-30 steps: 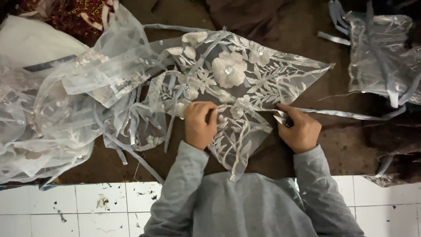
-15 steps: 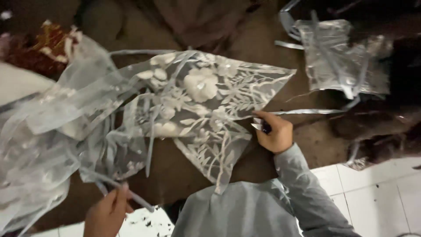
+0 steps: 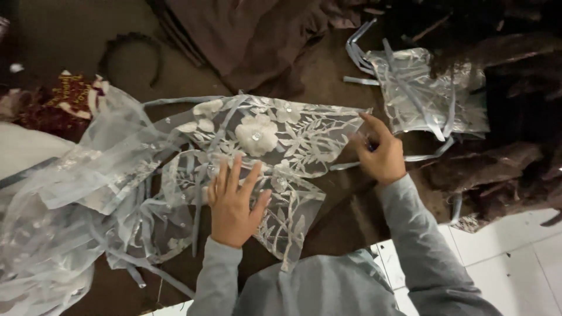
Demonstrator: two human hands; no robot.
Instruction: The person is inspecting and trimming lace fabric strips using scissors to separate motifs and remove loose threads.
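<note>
Lace panel [image 3: 281, 146] on brown cloth [image 3: 70, 35]

Off to the sides: scraps, cloth and tile

A second sheer pale piece with ribbon strips [image 3: 430, 93] lies at the far right, well apart; dark brown cloth [image 3: 257, 35] is heaped at the top, a dark red and gold fabric [image 3: 61, 105] bunches at the left edge, a dark hoop-shaped band [image 3: 132, 50] sits near it, and white floor tiles [image 3: 515, 251] show lower right.

Sheer embroidered lace panel [image 3: 281, 146], matt brown cloth [image 3: 257, 35]
</note>
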